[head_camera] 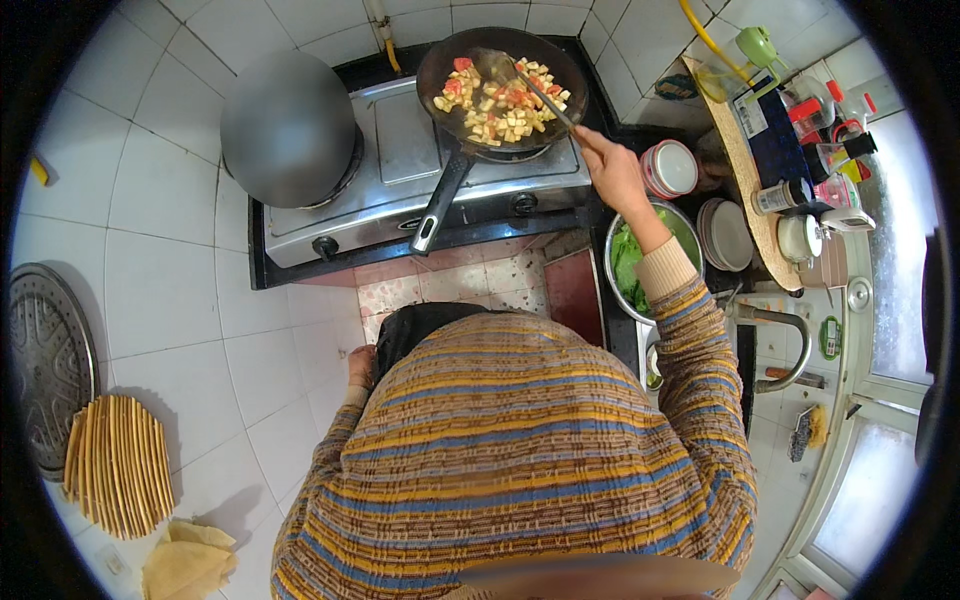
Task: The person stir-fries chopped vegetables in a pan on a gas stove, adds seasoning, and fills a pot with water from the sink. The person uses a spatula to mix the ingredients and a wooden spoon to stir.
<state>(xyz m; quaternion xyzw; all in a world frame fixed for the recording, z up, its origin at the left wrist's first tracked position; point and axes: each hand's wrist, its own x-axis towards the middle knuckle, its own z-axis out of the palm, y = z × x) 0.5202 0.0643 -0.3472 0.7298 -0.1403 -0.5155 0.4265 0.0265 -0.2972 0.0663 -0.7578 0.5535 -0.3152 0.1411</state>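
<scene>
My right hand (613,171) is closed around the handle end of a long cooking spatula (549,100). The spatula's blade rests among diced pale pieces (508,124) and red tomato-like chunks (463,64) in a dark frying pan (439,60). That pan sits on the right burner of a steel two-burner gas stove (480,196), its black handle angled towards me. Low at my left side, my left hand (361,365) hangs beside dark clothing (420,324); its fingers are too hidden to tell what they do.
A rounded vessel (289,131), blurred out, covers the left burner. Right of the stove are a steel bowl (609,262) of leafy greens (628,259), stacked bowls (673,166), plates (729,234) and a faucet (802,337). Bottles and jars (799,238) line a shelf (765,255).
</scene>
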